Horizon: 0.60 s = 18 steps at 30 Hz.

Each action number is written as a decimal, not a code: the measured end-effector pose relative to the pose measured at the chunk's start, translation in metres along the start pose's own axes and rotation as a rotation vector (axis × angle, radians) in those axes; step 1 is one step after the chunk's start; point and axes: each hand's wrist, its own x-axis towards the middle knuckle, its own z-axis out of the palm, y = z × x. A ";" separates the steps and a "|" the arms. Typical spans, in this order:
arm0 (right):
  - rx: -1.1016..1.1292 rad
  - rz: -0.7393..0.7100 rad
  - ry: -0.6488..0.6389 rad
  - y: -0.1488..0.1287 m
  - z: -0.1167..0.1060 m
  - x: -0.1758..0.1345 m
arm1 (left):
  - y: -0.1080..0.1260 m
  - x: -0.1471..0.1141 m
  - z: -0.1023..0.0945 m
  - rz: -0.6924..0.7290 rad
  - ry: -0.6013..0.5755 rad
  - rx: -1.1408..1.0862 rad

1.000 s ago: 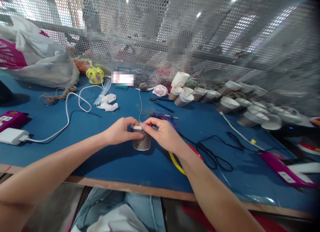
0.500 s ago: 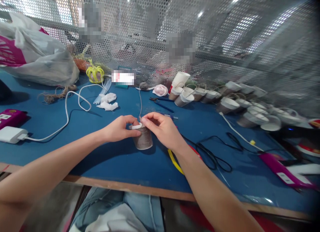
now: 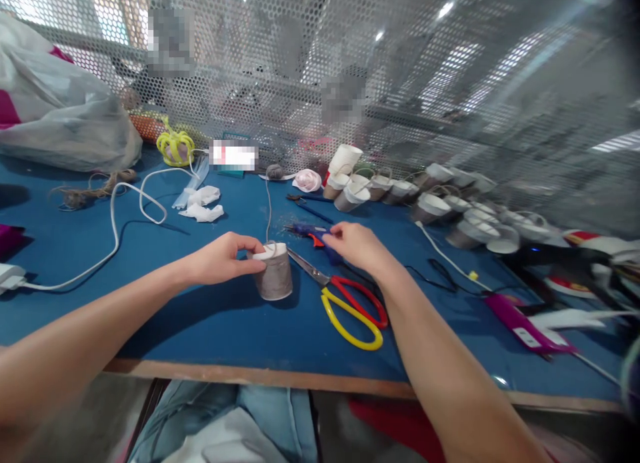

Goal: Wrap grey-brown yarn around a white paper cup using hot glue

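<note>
A paper cup wrapped in grey-brown yarn [image 3: 275, 280] stands on the blue table. My left hand [image 3: 227, 258] grips its left rim between thumb and fingers. A strand of yarn [image 3: 269, 213] runs from the cup's rim back to a small grey yarn ball [image 3: 275, 172]. My right hand [image 3: 357, 246] has its fingers closed on the rear of a blue glue gun [image 3: 307, 230] with an orange-red trigger, which lies behind the cup. Large scissors with one red and one yellow handle [image 3: 350, 336] lie between the cup and my right forearm.
Pliers [image 3: 313, 210] and a pink ribbon roll [image 3: 307, 180] lie farther back. Several yarn-wrapped cups [image 3: 433, 208] stand at the back right, before a perforated metal screen. White crumpled scraps [image 3: 203, 213] and a white cable [image 3: 116, 230] are at left. A magenta box [image 3: 525, 326] lies right.
My right hand has left the cup's rim and moved right to the glue gun, uncovering the scissors. My left hand keeps hold of the cup. The view has shifted a little right.
</note>
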 end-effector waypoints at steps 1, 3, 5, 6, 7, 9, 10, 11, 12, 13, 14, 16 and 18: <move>-0.014 0.005 -0.036 0.005 0.006 0.004 | 0.000 0.000 0.000 0.000 -0.011 -0.009; -0.019 0.016 -0.067 0.012 0.019 0.009 | 0.000 0.000 0.001 0.003 -0.030 -0.036; -0.004 0.031 -0.055 0.014 0.031 0.014 | -0.001 0.000 0.002 0.001 -0.041 -0.060; 0.013 0.040 -0.039 0.014 0.035 0.016 | -0.001 0.001 0.002 -0.002 -0.045 -0.070; 0.035 0.052 -0.020 0.014 0.037 0.017 | -0.001 0.001 0.002 -0.007 -0.049 -0.079; 0.099 0.077 0.019 0.014 0.036 0.017 | -0.002 0.002 0.002 -0.014 -0.051 -0.093; 0.139 0.088 0.041 0.014 0.033 0.015 | -0.003 0.002 0.001 -0.014 -0.048 -0.094; 0.181 0.095 0.064 0.014 0.029 0.012 | -0.004 0.003 0.001 -0.011 -0.043 -0.091; 0.218 0.096 0.088 0.014 0.024 0.008 | -0.005 0.003 0.001 -0.006 -0.035 -0.087; 0.275 0.087 0.113 0.013 0.019 0.002 | -0.006 0.003 0.001 0.000 -0.022 -0.086; 0.343 0.072 0.127 0.012 0.013 -0.005 | -0.008 0.004 0.001 0.005 -0.007 -0.086; 0.615 0.011 0.108 0.007 0.005 -0.020 | -0.010 0.004 0.001 0.013 0.032 -0.087; 0.846 -0.042 -0.005 -0.001 0.001 -0.035 | -0.012 0.005 0.002 0.023 0.064 -0.071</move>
